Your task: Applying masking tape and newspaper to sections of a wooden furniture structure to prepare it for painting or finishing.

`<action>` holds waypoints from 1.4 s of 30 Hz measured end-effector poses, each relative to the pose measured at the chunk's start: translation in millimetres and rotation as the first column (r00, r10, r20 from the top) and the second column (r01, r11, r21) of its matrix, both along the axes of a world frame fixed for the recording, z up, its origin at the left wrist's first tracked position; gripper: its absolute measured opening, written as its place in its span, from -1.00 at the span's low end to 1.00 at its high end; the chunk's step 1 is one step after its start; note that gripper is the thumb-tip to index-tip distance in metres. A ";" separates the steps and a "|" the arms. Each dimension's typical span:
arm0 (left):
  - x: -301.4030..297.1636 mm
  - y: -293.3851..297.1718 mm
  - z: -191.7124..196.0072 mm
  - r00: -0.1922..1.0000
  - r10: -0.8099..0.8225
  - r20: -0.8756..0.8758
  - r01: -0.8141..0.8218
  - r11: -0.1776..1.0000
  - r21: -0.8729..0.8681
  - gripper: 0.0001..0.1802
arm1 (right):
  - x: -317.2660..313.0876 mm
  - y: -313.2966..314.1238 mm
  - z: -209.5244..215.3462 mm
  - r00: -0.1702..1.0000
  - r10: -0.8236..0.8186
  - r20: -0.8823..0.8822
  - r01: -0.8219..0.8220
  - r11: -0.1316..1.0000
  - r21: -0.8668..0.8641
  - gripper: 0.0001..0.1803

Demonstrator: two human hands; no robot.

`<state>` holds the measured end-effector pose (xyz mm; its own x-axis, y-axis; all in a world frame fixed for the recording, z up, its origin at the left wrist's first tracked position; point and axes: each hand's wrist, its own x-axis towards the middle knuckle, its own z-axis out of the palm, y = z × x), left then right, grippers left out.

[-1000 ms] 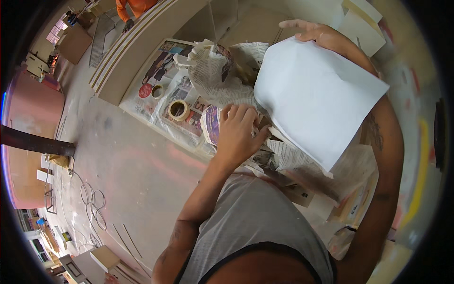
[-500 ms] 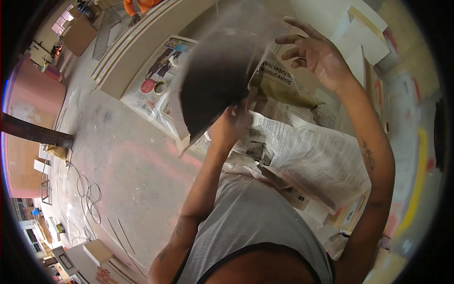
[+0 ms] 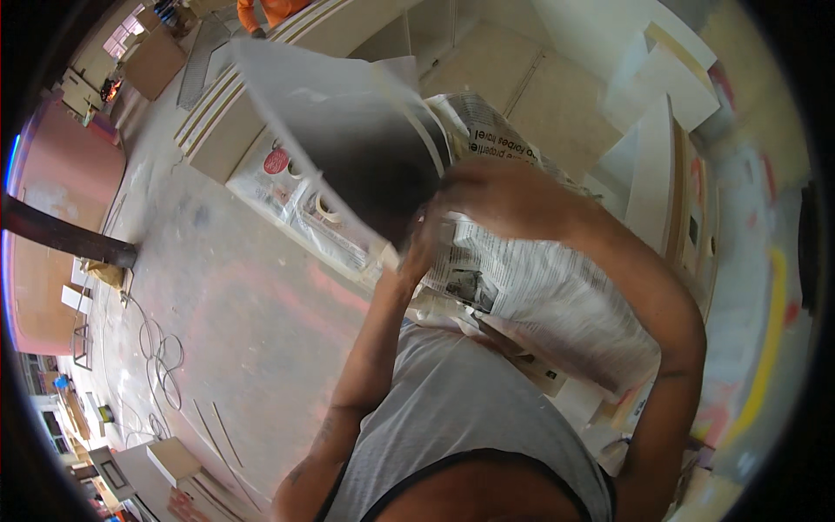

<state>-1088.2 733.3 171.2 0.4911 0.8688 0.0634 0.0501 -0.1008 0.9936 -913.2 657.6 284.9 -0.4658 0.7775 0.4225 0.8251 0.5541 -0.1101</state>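
Note:
My left hand (image 3: 419, 248) is closed on the lower edge of a large sheet of paper (image 3: 348, 148), pale along its margins and dark in the middle. The sheet stands up and fans out to the far left, smeared by motion. My right hand (image 3: 496, 198) comes in from the right and meets the left hand at the sheet's lower right edge; its fingers are blurred, and whether they grip the paper I cannot tell. Beneath both hands, crumpled newspaper (image 3: 539, 278) covers the surface in front of me. More newspaper (image 3: 500, 139) shows just beyond the right hand.
Tape rolls (image 3: 327, 207) lie on a paper-covered panel to the left. A pale cabinet with open compartments (image 3: 557, 91) stands ahead. Coiled cable (image 3: 165, 357) and thin strips (image 3: 217, 432) lie on the concrete floor (image 3: 235, 322). Far off is another person's orange sleeve (image 3: 277, 12).
My right hand, raised and open before, has come down and left to my left hand. The paper sheet has swung to the left, uncovering the cabinet's inside behind it.

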 end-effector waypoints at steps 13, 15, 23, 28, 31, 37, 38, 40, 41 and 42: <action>19.6 8.2 9.1 0.972 -0.102 -0.213 0.217 0.739 0.637 -0.66 | -12.6 16.1 18.9 0.529 -0.153 0.835 -0.157 0.949 0.273 -0.78; 17.9 1.8 16.2 0.972 -0.081 -0.221 0.209 0.728 0.653 -0.67 | -11.1 13.7 19.1 0.429 -0.143 0.892 -0.014 0.986 0.165 -0.79; 8.9 -0.7 22.0 0.963 0.028 -0.267 0.168 0.711 0.682 -0.81 | -34.7 -14.2 15.2 0.252 -0.356 0.900 0.374 0.894 0.249 -0.73; 15.9 -1.8 17.1 0.968 -0.023 -0.251 0.189 0.722 0.665 -0.78 | -54.7 -25.2 -18.6 0.155 -0.490 0.858 0.625 0.721 0.299 -0.80; 16.6 -4.5 14.0 0.971 -0.047 -0.236 0.198 0.713 0.672 -0.77 | -37.7 -16.3 -15.9 0.388 -0.173 0.905 0.526 0.848 -0.063 -0.85; 10.6 -11.9 10.1 0.963 -0.125 -0.237 0.255 0.707 0.660 -0.76 | -26.8 -30.1 -14.2 0.616 -0.276 0.737 0.613 0.756 -0.229 -0.89; 9.9 -12.4 8.8 0.963 -0.137 -0.233 0.261 0.700 0.665 -0.76 | -27.1 -33.3 -14.9 0.617 -0.279 0.736 0.618 0.751 -0.234 -0.89; 5.8 -12.9 10.9 0.957 -0.163 -0.238 0.282 0.702 0.654 -0.75 | -29.9 -42.2 -16.4 0.628 -0.311 0.714 0.572 0.806 -0.151 -0.91; 4.1 -13.2 11.6 0.954 -0.180 -0.240 0.296 0.704 0.646 -0.75 | -31.7 -46.2 -16.1 0.628 -0.317 0.711 0.580 0.799 -0.156 -0.91; 3.5 -13.8 11.0 0.950 -0.192 -0.245 0.307 0.701 0.643 -0.75 | -33.7 -50.1 -15.4 0.623 -0.331 0.709 0.587 0.797 -0.143 -0.91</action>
